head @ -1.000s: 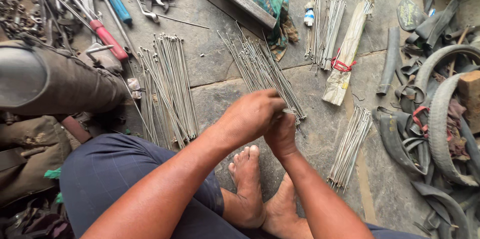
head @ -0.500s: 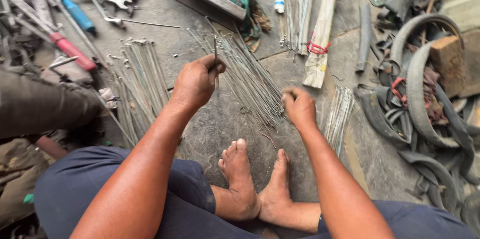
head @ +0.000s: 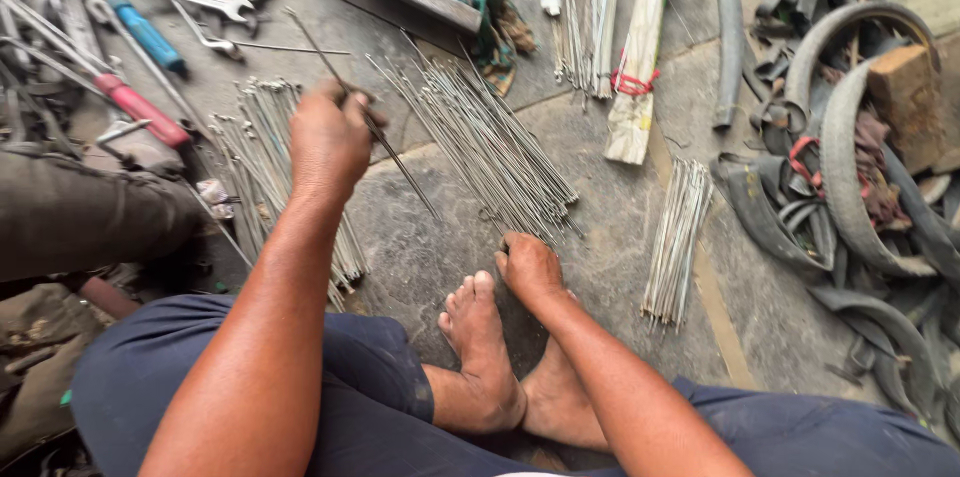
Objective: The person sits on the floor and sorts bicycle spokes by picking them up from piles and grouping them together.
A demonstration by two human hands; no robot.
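Thin dark metal spoke [head: 385, 142] slants across the stone floor [head: 600, 227], gripped in the closed fingers of the left hand [head: 328, 137] above a loose pile of silvery spokes [head: 270, 152]. Right hand [head: 530, 267] — fingers curled, pressing the near end of the middle spoke fan [head: 490, 142] — rests beside bare feet [head: 485, 337].

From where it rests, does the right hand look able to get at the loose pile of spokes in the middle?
Probably yes: the right hand lies at the near end of the middle spoke pile, with nothing between them.
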